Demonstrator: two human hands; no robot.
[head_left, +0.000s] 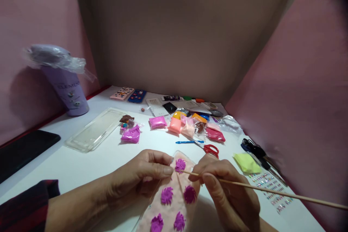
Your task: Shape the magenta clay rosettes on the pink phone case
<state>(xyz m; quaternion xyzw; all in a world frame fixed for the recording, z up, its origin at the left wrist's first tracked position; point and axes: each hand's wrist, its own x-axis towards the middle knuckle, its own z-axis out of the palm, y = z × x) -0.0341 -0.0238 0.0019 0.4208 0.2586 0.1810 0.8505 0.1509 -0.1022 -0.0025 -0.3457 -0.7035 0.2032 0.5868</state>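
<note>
My left hand (143, 174) pinches the upper left edge of a clear-rimmed phone case (178, 183) coated in pale pink clay. Several ragged purple clay flowers (166, 195) are spread over the coating. Between the thumb and fingers of my right hand (225, 188) is a thin wooden skewer (272, 190), its long end reaching out to the right. The skewer's tip meets the lower side of the topmost purple flower (180, 165). The case's lower end runs out of view at the bottom.
Scissors (210, 149) and a blue tool (189, 142) lie just beyond the case. Behind them are bagged clay packets (174, 125). A clear plastic case (95, 130), a dark phone-like slab (27, 152) and a purple tumbler (69, 90) stand left; gem stickers (272, 190) lie right.
</note>
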